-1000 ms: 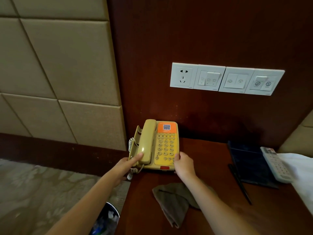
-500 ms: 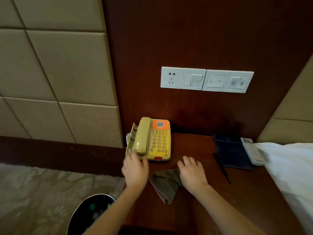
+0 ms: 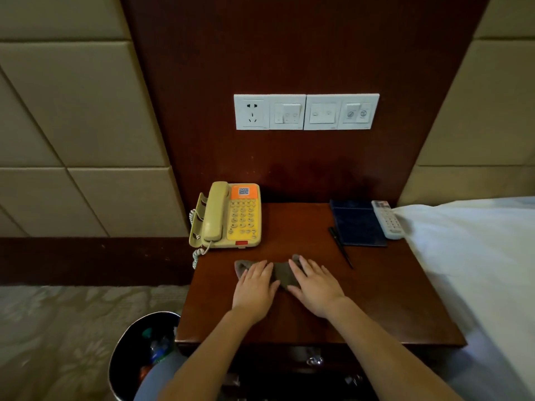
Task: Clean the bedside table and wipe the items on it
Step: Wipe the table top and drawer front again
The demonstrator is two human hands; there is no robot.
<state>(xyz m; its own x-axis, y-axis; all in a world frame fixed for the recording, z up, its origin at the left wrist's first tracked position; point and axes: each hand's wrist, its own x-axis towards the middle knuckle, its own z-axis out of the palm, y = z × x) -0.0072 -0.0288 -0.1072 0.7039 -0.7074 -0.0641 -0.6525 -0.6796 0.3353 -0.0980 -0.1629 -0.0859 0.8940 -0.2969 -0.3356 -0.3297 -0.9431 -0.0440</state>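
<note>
Both hands flat on a cloth on a dark wooden tabletop (image 3: 390, 299), between padded wall and bed.

A dark wood wall panel (image 3: 289, 53) carries one socket (image 3: 251, 112) with three switch plates to its right. A white bed (image 3: 477, 256) lies right, patterned carpet (image 3: 58, 328) and one bin (image 3: 130, 340) left. At the far left stands one yellow phone (image 3: 231, 217), handset cradled. At the far right lie one dark pad (image 3: 357, 224), one white remote (image 3: 387, 219) and one black pen (image 3: 341, 247). The one cloth (image 3: 282, 274), brown-grey and rumpled, lies mid-tabletop near the phone. The left hand (image 3: 254, 287) and right hand (image 3: 314, 287) press it, fingers straight and slightly spread.
</note>
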